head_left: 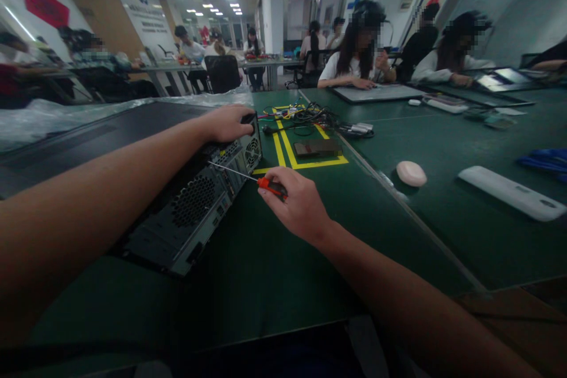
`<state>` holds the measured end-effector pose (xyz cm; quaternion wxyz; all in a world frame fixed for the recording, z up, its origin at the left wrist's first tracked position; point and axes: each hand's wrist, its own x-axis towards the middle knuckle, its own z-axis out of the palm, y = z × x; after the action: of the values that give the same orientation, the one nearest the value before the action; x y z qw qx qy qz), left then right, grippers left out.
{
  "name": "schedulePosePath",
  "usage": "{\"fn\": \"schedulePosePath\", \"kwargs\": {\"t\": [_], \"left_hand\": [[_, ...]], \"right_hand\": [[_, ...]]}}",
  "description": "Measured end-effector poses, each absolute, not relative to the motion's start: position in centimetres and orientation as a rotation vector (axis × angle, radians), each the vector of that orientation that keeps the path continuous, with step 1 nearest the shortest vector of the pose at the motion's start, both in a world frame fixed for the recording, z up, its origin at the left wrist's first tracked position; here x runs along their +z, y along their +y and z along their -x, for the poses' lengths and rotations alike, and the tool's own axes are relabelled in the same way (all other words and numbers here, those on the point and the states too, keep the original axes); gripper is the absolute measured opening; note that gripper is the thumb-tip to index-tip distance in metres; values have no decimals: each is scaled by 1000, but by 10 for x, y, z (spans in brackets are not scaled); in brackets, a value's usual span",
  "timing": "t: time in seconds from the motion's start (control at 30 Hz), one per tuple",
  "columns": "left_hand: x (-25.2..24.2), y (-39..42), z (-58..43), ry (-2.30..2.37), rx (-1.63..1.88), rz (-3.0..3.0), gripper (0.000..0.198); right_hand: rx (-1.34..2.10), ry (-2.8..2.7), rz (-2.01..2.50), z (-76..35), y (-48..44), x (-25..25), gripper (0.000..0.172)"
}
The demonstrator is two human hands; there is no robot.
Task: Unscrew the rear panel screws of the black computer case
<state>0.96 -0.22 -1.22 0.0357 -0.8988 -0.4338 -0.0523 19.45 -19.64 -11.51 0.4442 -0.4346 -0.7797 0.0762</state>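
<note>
A black desktop computer case [155, 236] lies on the green table with its rear panel turned towards me. My left hand [228, 123] grips the far corner of the case, the thumb over the rear edge and the other fingers partly hidden. In my right hand [299, 201] is a screwdriver [270, 185] with an orange-red handle, the fingers closed round it. Its thin shaft points left across the rear panel. The tip is close to the panel's upper edge; whether it touches a screw I cannot tell.
Beyond the case, a tangle of cables [319, 115] and a dark flat object [316, 149] lie by yellow tape. To the right are a pale pink rounded object [411, 173] and a long white device [511, 192]. Clear plastic wrap [53, 118] lies behind the case. Several people sit across the room.
</note>
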Motion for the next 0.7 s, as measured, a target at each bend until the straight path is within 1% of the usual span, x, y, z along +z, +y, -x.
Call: {"fn": "schedulePosePath", "kwargs": {"t": [0.1,0.3,0.47,0.7], "left_hand": [[-12,-2,-10,-1338,-171,2761,73],[-9,-8,-12,-1352,-132,2737,77],[-8,-9,-13,-1374,-137,2745,72],[-10,-6,-11,-1338,-177,2775,77]], "right_hand": [[189,-1930,1081,-195,-196,-115,14],[208,-1924,1082,-195,-197,-116,16],[172,-1927,1083,-195,-198,-115,18],[155,-1930,1097,-195,-200,-111,24]]}}
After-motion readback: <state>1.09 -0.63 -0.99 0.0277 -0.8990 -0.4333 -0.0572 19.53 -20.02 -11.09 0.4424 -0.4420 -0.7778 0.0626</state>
